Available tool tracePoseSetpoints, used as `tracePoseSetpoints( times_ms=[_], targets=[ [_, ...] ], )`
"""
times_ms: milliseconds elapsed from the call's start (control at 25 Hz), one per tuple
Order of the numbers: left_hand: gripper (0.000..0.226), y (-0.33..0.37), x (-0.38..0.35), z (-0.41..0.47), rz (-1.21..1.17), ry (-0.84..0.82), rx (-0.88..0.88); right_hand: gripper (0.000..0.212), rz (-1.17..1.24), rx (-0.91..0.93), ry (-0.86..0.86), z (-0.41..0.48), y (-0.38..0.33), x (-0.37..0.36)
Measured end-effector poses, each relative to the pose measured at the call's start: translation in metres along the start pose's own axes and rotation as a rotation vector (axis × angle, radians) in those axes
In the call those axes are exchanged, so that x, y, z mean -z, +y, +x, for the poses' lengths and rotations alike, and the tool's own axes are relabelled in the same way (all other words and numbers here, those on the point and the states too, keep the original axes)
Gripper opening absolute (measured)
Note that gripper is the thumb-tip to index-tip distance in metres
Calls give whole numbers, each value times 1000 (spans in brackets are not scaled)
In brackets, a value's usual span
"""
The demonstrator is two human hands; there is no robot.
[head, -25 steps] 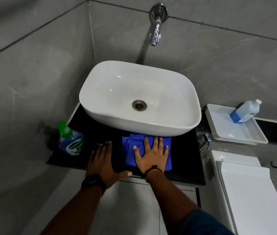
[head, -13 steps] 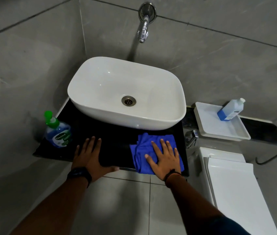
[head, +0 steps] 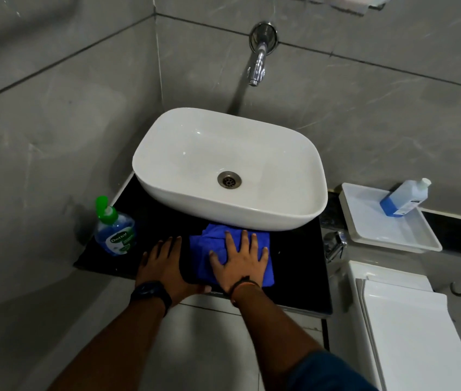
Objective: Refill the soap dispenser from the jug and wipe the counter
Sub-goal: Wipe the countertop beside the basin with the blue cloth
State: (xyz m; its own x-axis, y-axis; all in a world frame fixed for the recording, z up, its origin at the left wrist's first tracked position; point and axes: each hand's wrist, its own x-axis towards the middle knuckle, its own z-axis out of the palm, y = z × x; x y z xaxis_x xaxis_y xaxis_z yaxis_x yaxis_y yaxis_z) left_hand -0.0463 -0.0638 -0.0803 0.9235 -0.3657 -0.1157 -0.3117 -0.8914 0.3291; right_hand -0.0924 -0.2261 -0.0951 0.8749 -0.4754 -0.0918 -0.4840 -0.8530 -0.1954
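Lower centre of the frame: left hand [head: 164, 262] flat on the black surface [head: 294, 263], fingers spread, holding nothing; just to its right, right hand [head: 240, 263] pressed flat with splayed fingers on the crumpled blue cloth [head: 215, 235], near the surface's front edge; left of the hands, soap dispenser [head: 115, 232] upright at the surface's left corner, green pump on top; behind the cloth, white sink [head: 195, 153]; at middle right, well apart, jug [head: 404, 200] in a white tray [head: 393, 238]; top centre, wall tap [head: 259, 63].
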Motion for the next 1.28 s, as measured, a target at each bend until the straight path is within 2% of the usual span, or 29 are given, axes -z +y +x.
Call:
tracePoseSetpoints(
  times_ms=[120, 320, 480, 600, 720, 800, 960, 1080, 1160, 1280],
  targets=[
    [136, 1, -2, -2, -3, 16, -5, 72, 19, 158, -17, 2, -12, -2],
    [137, 2, -9, -5, 25, -26, 27, 68, -19, 292, -16, -4, 29, 3],
    [133, 0, -12, -7, 90, -52, 16, 69, -41, 190, 51, -16, 75, 11],
    [132, -1, -11, -7, 85, -90, 16, 70, -60, 5, 58, -21, 113, 20],
    [132, 0, -10, -7, 74, -112, 22, 71, -92, -136, 69, -23, 109, 21],
    [131, 1, -9, -7, 81, -113, 31, 73, -81, -158, 46, -18, 87, 19],
    [131, 4, -9, -7, 97, -107, 52, 73, -51, 33, 21, -14, 58, 14],
    [132, 4, -8, -6, 109, -123, 46, 92, -31, 223, 15, -22, 73, 16],
    [132, 6, -7, -5, 108, -135, 47, 100, -99, 345, -11, -26, 84, 19],
    [132, 10, -3, -3, 106, -164, 55, 94, -169, 390, -28, -30, 87, 19]
  ],
)
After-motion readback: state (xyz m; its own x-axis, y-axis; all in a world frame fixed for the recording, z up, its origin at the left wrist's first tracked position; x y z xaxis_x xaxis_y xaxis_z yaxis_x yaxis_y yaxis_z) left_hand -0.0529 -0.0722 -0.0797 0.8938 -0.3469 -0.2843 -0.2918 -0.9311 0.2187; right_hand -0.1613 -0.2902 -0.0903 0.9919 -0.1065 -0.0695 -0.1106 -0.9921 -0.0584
